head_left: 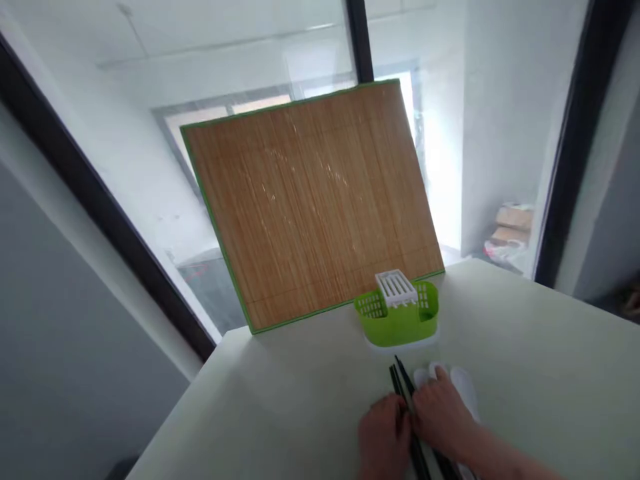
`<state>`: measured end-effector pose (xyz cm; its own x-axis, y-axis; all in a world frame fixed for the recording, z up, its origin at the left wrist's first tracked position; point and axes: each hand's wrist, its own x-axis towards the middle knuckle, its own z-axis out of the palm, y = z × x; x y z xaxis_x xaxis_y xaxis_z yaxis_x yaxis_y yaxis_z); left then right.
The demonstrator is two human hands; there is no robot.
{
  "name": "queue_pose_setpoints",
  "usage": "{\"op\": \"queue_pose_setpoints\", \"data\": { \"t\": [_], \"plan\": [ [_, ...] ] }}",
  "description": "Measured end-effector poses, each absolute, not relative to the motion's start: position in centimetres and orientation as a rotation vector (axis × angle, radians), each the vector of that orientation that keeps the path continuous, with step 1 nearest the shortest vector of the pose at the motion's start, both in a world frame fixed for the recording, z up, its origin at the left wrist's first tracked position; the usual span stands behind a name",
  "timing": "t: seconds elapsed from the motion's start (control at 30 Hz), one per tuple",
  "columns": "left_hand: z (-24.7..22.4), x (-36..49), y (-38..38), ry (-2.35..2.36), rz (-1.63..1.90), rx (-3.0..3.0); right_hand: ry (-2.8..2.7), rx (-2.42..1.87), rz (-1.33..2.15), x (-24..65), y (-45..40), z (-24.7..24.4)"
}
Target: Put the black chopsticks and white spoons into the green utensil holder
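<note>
Several black chopsticks lie lengthwise on the white table, their far tips pointing toward the basket. My left hand is closed at the left side of the chopsticks, its thumb and fingers against them. My right hand is closed at their right side, fingers curled onto the sticks, with one finger reaching forward over the white spoons. These spoons lie side by side, partly hidden under my right hand and wrist. Beyond both hands stands a green basket on a white base, with a white slatted piece on its top.
A bamboo mat with green edging leans against the glass at the back of the white table. A dark window frame bar rises behind it. Brown packages sit beyond the glass at right.
</note>
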<state>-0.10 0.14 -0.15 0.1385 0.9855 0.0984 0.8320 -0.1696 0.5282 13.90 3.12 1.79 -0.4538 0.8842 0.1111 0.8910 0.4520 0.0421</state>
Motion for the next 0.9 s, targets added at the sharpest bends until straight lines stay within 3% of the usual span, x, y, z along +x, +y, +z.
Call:
{"op": "queue_pose_setpoints", "data": {
  "t": [0.9],
  "plan": [
    [-0.27, -0.49, 0.57, 1.731, 0.687, 2.061, -2.48, -1.634, 0.058, 13.66, 3.84, 1.48]
  ]
}}
